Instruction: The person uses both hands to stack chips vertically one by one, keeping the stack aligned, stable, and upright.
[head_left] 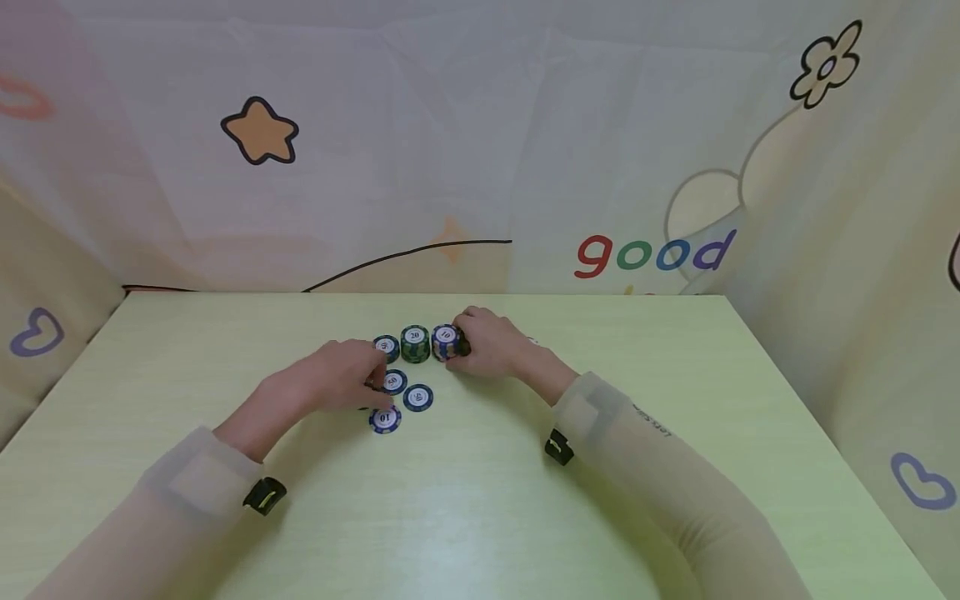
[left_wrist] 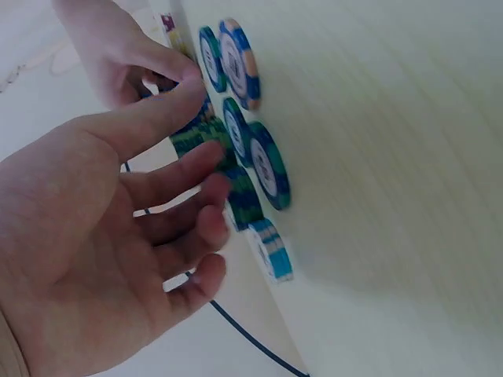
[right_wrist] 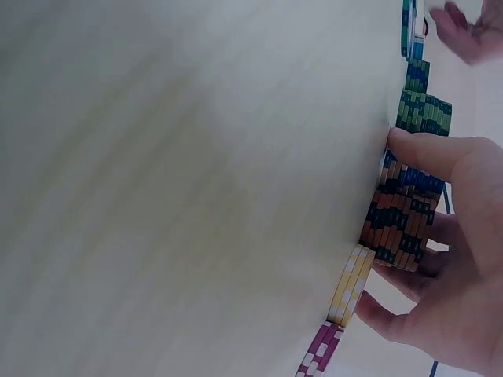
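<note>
My right hand [head_left: 491, 342] has its thumb in front of and its fingers behind a blue-and-orange stack of poker chips [head_left: 446, 342] marked 10, gripping it. A brown-and-black chip stack [right_wrist: 399, 228] stands beside that stack, under the same hand. Left of it are a green chip stack [head_left: 415, 343] marked 20 and a lower green-and-blue stack [head_left: 387, 348]. My left hand [head_left: 341, 375], its fingers loosely bent and holding nothing, hovers by the loose chips: a blue-and-orange one [head_left: 385, 420] and green-and-blue ones [head_left: 417, 398]. A light-blue stack [left_wrist: 271, 251] is near its fingertips.
Yellow [right_wrist: 350, 284] and magenta [right_wrist: 321, 351] chip stacks continue the row to the right, hidden behind the right hand in the head view. The pale table [head_left: 480, 500] ends at a printed cloth backdrop [head_left: 420, 150], with cloth at both sides too.
</note>
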Demonstrator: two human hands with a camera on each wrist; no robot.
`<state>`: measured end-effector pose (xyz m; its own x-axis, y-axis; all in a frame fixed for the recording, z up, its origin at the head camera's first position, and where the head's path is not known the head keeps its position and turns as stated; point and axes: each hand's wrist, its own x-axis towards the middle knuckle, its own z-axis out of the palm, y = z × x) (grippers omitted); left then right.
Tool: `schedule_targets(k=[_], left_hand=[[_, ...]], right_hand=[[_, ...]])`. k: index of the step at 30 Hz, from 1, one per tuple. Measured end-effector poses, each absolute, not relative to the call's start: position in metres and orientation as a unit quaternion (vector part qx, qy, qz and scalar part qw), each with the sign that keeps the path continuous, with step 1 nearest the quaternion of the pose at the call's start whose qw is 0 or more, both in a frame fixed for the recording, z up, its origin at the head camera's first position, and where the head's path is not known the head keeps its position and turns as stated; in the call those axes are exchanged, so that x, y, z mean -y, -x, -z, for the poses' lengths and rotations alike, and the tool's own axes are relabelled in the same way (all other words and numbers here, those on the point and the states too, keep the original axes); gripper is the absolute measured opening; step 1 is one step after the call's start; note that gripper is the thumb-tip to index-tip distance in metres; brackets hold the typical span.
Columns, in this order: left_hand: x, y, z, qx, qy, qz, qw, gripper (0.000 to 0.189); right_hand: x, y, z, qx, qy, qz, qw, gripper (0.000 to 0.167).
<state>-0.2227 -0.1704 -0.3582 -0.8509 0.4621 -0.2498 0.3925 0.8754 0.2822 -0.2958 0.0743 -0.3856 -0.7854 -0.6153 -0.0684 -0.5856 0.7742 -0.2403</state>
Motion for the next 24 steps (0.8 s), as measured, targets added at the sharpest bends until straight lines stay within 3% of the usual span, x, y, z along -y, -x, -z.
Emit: schedule_targets(k=[7, 24], left_hand=[[0.163, 0.210, 0.357, -0.944, -0.231, -0.132, 0.195, 0.029], [0.153, 0.198, 0.358, -0.949, -0.247, -0.086, 0.178, 0.023]], right_hand=[[-0.074, 0.299, 0.385, -0.939, 0.317, 0.102, 0.086, 0.053], [-0.074, 0.301, 0.382, -0.939, 0.315, 0.093, 0.097, 0.047]])
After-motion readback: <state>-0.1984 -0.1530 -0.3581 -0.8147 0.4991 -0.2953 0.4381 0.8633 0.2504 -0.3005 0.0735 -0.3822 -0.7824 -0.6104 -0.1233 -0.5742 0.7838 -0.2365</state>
